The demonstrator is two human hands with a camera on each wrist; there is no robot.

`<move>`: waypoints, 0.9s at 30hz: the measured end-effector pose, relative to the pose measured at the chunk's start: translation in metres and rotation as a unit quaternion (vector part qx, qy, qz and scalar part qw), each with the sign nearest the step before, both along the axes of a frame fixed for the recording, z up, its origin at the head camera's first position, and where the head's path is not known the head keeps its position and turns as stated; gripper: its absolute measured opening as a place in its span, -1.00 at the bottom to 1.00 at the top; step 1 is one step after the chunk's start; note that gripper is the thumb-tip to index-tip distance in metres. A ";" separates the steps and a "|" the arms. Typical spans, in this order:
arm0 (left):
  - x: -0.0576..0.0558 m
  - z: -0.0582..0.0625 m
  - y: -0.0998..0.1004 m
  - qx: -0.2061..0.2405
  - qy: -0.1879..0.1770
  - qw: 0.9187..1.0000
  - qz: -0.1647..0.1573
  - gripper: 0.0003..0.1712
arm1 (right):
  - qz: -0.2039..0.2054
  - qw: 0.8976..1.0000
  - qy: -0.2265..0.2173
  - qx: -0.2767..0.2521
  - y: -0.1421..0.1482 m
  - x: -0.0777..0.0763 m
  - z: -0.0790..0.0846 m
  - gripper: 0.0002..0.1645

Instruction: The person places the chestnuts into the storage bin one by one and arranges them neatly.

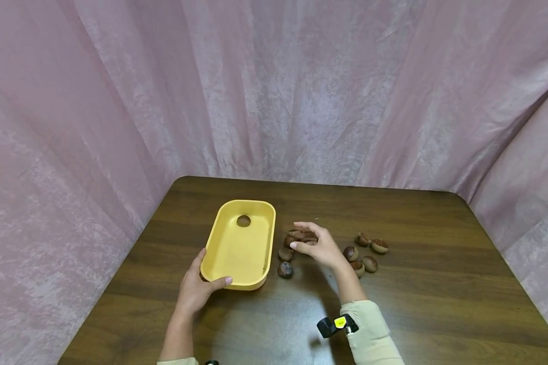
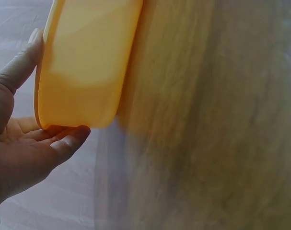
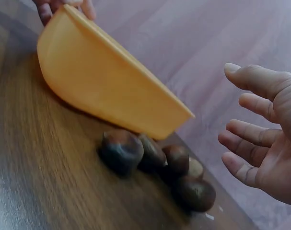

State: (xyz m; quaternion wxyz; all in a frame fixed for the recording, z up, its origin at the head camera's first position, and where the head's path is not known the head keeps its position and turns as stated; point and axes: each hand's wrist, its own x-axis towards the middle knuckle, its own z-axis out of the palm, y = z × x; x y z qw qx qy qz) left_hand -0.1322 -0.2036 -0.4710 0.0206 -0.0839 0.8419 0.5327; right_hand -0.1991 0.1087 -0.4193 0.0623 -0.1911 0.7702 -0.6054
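Observation:
My left hand (image 1: 196, 288) grips the yellow plastic tray (image 1: 237, 258) at its near left corner. Its thumb lies over the rim while fingers curl under the end, seen in the left wrist view. One round brown chestnut (image 1: 243, 220) shows at the tray's far end. Just right of the tray, my right hand (image 1: 320, 247) is over a cluster of brown chestnuts (image 1: 285, 254), partly covering them. In the right wrist view, its fingers (image 3: 253, 132) are spread and bent a little, with nothing between them and the thumb. A dark chestnut (image 3: 120, 151) is nearest the tray's side there.
Several more chestnuts (image 1: 370, 263) lie scattered to the right of my right forearm. Everything stands on a dark wooden table (image 1: 429, 284) with rounded far corners. A pink velvet curtain (image 1: 292, 91) hangs behind and at both sides.

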 end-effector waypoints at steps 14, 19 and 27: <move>0.000 0.000 0.002 -0.005 0.003 1.000 0.005 0.30 | -0.049 0.997 -0.037 -0.043 0.025 -0.001 -0.030 -0.32; 0.002 -0.003 0.002 0.010 0.008 1.000 0.003 0.31 | -0.060 0.996 -0.036 -0.046 0.030 0.000 -0.038 -0.31; 0.002 -0.004 0.002 0.020 0.010 1.000 0.005 0.31 | -0.075 0.996 -0.041 -0.039 0.032 0.000 -0.044 -0.32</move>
